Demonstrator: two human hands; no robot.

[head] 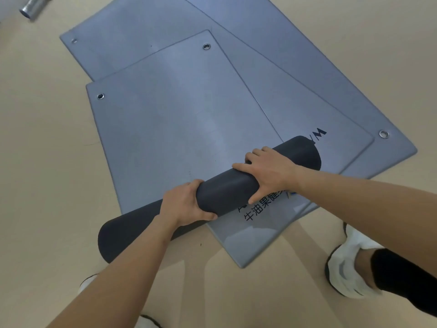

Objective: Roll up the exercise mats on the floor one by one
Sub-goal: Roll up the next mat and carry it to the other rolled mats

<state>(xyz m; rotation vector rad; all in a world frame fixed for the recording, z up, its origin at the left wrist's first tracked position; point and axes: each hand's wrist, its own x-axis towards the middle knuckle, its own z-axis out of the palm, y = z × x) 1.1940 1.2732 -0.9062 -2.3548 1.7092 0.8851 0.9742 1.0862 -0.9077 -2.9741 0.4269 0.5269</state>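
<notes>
Three grey-blue exercise mats overlap on the floor. The top mat (170, 119) lies nearest me and is partly rolled from its near end into a dark roll (224, 190) lying across it. My left hand (186, 204) grips the roll near its middle, thumb underneath at the front. My right hand (267, 171) presses on top of the roll further right, fingers spread over it. A second mat (295, 110) lies below, with black lettering showing next to the roll. A third mat (307, 50) lies beneath, angled to the right.
The beige floor (47, 138) surrounds the mats. A metal tube (33, 7) lies at the far left. My white shoe (350, 263) stands on the floor at the right; another shoe tip (87, 282) shows at lower left.
</notes>
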